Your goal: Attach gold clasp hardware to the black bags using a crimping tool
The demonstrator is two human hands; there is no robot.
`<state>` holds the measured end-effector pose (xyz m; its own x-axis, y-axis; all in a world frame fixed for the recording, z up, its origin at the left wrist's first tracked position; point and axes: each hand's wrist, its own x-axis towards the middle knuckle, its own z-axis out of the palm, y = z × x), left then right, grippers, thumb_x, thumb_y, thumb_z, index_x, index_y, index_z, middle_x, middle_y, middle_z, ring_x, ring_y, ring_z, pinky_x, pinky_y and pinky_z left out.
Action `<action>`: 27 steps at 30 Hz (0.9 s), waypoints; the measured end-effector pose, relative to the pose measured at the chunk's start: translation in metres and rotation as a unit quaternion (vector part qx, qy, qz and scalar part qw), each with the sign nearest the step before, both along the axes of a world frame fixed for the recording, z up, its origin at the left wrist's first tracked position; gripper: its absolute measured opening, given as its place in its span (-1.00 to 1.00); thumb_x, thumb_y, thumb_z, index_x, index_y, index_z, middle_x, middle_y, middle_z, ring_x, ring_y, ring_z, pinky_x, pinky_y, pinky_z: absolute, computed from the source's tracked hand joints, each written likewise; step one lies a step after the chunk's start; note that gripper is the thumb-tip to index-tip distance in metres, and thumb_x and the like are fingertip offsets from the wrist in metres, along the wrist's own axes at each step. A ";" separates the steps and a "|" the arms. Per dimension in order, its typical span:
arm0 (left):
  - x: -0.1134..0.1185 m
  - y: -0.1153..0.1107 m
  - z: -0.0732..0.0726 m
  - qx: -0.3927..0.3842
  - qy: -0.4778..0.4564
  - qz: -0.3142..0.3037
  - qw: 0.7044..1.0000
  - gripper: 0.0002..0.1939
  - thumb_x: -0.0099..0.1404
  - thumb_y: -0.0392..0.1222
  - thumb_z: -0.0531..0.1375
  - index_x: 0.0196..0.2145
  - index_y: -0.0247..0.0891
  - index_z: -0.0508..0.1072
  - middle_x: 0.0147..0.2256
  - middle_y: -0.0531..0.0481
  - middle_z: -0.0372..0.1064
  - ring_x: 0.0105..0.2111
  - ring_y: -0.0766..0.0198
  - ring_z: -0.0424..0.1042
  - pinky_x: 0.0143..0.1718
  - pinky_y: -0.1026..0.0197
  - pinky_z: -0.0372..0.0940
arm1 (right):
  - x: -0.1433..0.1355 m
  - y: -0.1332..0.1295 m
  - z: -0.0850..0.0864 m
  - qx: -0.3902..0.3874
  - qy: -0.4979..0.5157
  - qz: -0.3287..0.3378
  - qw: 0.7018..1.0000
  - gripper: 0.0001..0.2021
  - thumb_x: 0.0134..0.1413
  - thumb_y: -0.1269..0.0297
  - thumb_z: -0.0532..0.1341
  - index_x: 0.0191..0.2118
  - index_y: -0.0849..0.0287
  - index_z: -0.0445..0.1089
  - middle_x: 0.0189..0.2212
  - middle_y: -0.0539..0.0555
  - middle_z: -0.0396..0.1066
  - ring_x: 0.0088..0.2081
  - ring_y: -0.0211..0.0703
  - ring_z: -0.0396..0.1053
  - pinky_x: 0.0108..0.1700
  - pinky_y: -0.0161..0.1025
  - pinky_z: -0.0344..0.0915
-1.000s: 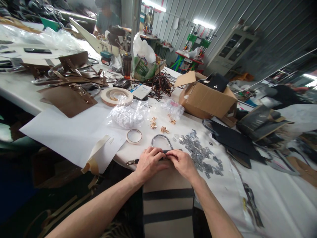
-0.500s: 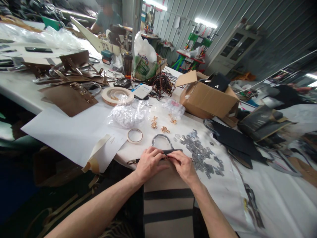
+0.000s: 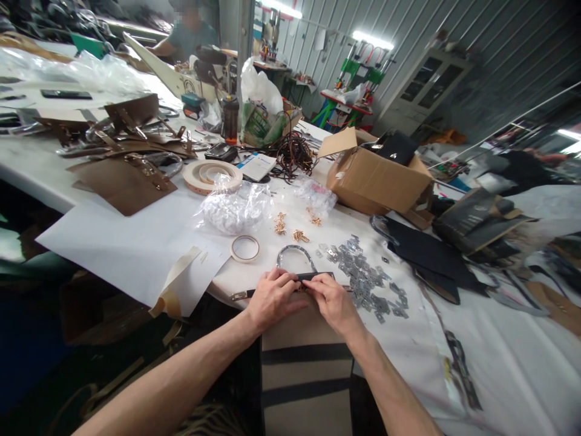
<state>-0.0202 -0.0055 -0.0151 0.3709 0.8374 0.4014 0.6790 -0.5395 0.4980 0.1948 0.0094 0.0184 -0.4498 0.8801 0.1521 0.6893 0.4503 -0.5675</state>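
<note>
A beige handbag panel with black bands hangs over the table's front edge towards my lap. Its dark top edge carries a strap with a metal end sticking out to the left, and a looped handle in clear plastic stands behind. My left hand is closed over this top edge, fingers bent. From the right, my right hand pinches the same edge with thumb and forefinger, beside a small hole or fitting between the hands. Any small part inside the pinch is hidden.
Flat metal plates lie scattered right of my hands. Small gold-coloured fittings, a tape roll and a plastic bag lie beyond. A cardboard box and brown leather pieces stand farther back. A person sits across the table.
The view has shifted slightly, moving the scene a little to the left. Both hands keep their hold on the panel's top edge, with hardly any finger movement.
</note>
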 end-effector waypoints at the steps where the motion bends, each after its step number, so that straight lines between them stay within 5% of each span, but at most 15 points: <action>1: 0.000 0.000 0.000 -0.002 -0.006 0.001 1.000 -0.61 0.33 0.19 0.33 -0.09 -0.16 0.54 0.04 -0.08 0.54 0.02 0.01 0.41 -0.02 -0.04 0.37 | -0.001 -0.001 0.002 0.002 -0.005 0.000 1.000 -0.66 0.41 0.35 0.09 0.10 -0.01 0.56 -0.12 0.11 0.50 -0.10 -0.06 0.51 0.00 -0.12 0.47; 8: -0.001 -0.001 -0.002 0.004 -0.041 0.005 0.999 -0.62 0.33 0.15 0.34 -0.06 -0.15 0.54 0.03 -0.08 0.54 0.02 0.01 0.41 0.01 -0.05 0.38 | -0.010 -0.012 0.010 0.038 -0.009 -0.007 0.999 -0.70 0.42 0.31 0.12 0.07 -0.01 0.56 -0.09 0.13 0.51 -0.07 -0.03 0.51 0.03 -0.12 0.47; 18: -0.002 0.001 -0.003 -0.010 -0.075 0.007 0.997 -0.64 0.30 0.07 0.39 -0.07 -0.16 0.52 0.02 -0.07 0.53 0.01 0.03 0.44 0.03 -0.04 0.39 | -0.020 -0.027 -0.008 0.146 -0.064 -0.040 0.986 -0.67 0.45 0.37 0.08 0.16 0.11 0.51 -0.10 0.18 0.48 -0.13 -0.07 0.52 -0.05 -0.19 0.47; 24: -0.002 0.002 0.004 -0.032 -0.067 0.010 0.997 -0.65 0.32 0.09 0.37 -0.05 -0.13 0.52 0.02 -0.06 0.51 -0.01 0.04 0.43 0.03 -0.04 0.38 | -0.021 -0.021 -0.001 0.103 -0.107 -0.058 0.987 -0.70 0.41 0.36 0.13 0.10 0.00 0.53 -0.10 0.12 0.49 -0.21 -0.09 0.52 -0.24 -0.26 0.43; 27: -0.001 0.001 0.007 -0.032 -0.061 0.009 0.998 -0.67 0.32 0.07 0.37 -0.05 -0.11 0.51 0.02 -0.05 0.50 -0.01 0.04 0.43 0.04 -0.03 0.38 | -0.018 -0.015 -0.001 0.062 -0.043 -0.067 0.995 -0.71 0.37 0.36 0.18 0.09 -0.02 0.52 -0.08 0.11 0.47 -0.16 -0.07 0.52 -0.13 -0.22 0.47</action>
